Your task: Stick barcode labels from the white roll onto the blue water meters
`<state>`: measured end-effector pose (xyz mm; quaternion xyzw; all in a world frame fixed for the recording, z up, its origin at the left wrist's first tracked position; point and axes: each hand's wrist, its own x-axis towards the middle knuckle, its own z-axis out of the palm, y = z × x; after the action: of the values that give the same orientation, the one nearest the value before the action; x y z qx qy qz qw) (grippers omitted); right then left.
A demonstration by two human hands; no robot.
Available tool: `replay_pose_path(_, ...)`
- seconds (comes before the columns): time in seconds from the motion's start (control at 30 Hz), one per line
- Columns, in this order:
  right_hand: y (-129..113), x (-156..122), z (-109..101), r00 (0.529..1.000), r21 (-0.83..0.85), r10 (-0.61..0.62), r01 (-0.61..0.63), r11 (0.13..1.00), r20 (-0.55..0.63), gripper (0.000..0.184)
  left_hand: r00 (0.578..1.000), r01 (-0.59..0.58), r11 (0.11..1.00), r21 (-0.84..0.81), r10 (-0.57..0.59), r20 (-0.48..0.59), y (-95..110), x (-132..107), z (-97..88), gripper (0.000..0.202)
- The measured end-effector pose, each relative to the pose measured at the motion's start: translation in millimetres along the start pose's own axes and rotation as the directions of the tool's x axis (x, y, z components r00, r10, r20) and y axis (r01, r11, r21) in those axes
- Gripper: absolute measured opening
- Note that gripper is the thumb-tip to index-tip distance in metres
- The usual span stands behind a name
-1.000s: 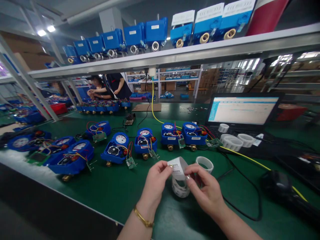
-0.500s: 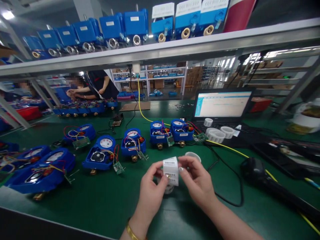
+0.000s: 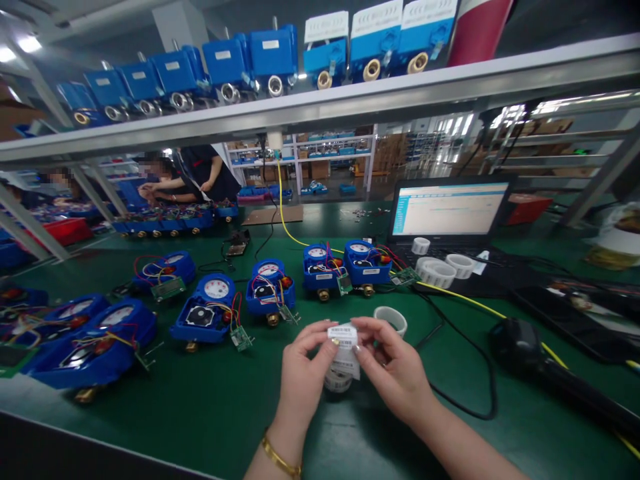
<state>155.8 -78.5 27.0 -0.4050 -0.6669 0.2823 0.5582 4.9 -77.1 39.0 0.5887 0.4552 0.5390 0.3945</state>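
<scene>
L hand (image 3: 306, 370) & R hand (image 3: 395, 367) pinch strip (image 3: 346, 365) at opp. sides, above roll (image 3: 337, 384); best held taut, w/o creasing

Ceiling lamps (image 3: 30, 44) glared amid dimness, sheen lay toward the near edge of the surface (image 3: 345, 430), and the labels (image 3: 345, 353) looked blurred.

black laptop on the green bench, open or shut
Open. The black laptop has its lid raised, and its rectangular screen is lit with a mostly white page.
</scene>
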Motion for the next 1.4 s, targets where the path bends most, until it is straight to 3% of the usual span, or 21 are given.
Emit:
replay_pose_path(0.17, 0, 1, -1, 0.997, 0.016, 0.074, -0.074, 0.997, -0.035, 0.023, 0.985, -0.138, 0.989, 0.062, 0.143, -0.095, -1, -6, 4.1, 0.011)
replay_pose_path(0.4, -2, 3, -4, 0.999, -0.060, 0.044, -0.046, 0.997, -0.031, 0.017, 0.981, -0.195, 0.977, 0.087, 0.195, 0.001, 0, -11, 3.7, 0.014)
replay_pose_path(0.73, -1, 4, -7, 0.999, -0.087, 0.029, -0.027, 0.996, 0.027, 0.018, 0.941, -0.333, 0.931, 0.148, 0.339, -0.015, -1, -13, 4.4, 0.019)
replay_pose_path(0.93, -1, 5, -11, 0.987, -0.220, -0.151, 0.161, 0.962, 0.060, 0.010, 0.908, -0.403, 0.888, 0.222, 0.419, -0.026, -2, -15, 5.0, 0.024)
replay_pose_path(1.13, 3, 5, -15, 0.903, -0.379, -0.420, 0.422, 0.823, 0.094, 0.010, 0.904, -0.399, 0.894, 0.201, 0.421, -0.076, 2, -18, 8.4, 0.027)
replay_pose_path(1.27, 5, 6, -15, 0.875, -0.431, -0.473, 0.467, 0.772, 0.100, 0.013, 0.901, -0.398, 0.898, 0.189, 0.422, -0.105, 4, -20, 8.7, 0.028)
replay_pose_path(1.4, 10, 4, -17, 0.905, -0.429, -0.419, 0.409, 0.806, 0.074, 0.020, 0.894, -0.404, 0.892, 0.203, 0.432, -0.119, 2, -21, 8.5, 0.030)
